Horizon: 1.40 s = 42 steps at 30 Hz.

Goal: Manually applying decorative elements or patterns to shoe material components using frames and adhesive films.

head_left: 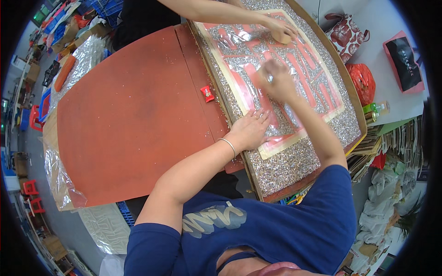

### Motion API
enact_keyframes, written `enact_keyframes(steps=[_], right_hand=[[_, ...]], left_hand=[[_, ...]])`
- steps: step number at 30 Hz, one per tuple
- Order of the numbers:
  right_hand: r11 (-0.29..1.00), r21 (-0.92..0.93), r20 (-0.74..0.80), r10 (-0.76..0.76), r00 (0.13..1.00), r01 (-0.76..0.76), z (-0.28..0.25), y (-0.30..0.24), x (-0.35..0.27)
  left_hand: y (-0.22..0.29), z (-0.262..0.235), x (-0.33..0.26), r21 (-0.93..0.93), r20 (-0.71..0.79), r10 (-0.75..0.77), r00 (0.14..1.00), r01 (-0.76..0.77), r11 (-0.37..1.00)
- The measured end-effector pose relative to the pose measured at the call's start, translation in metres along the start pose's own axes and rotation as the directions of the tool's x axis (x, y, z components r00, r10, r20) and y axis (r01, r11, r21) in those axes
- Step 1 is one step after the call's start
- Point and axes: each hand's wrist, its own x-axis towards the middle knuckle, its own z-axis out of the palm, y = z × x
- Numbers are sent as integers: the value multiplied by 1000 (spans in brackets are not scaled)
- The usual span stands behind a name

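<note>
A clear sheet with pink shapes (301, 73) and a cream border lies on a wooden-edged tray (357, 99) full of small glittering bits. My left hand (251, 129), a bangle on its wrist, rests flat with fingers stretched over the sheet's near left edge. Over the sheet's middle is my right hand (278, 83), smeared by motion. Its fingers are curled round something tan, too blurred to make out. Across the tray, a co-worker's hand (283, 32) presses a tan pad (281, 37) on the sheet's far part.
A red-brown board (124, 119) adjoins the tray on the left, with a small red wrapped packet (207, 94) near the tray. To the right are a red plastic bag (361, 83), a patterned bag (347, 37) and a pink-and-black package (404, 62). Stacked cardboard (391, 142) stands below them.
</note>
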Motion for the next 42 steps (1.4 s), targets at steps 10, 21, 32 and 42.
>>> enact_keyframes(steps=[10, 21, 32, 42], right_hand=[[987, -134, -221, -111, 969, 83, 35, -46, 6], [858, -447, -14, 275, 961, -252, -71, 50, -130], [709, -435, -279, 480, 832, -555, -70, 142, -135], [839, -513, -132, 132, 982, -181, -78, 66, -101]], left_hand=[[-5, 3, 2, 46, -28, 6, 1000, -5, 999], [3, -2, 4, 51, 43, -20, 999, 18, 999], [8, -3, 9, 1, 19, 50, 999, -50, 999], [5, -2, 6, -5, -15, 52, 999, -52, 999]])
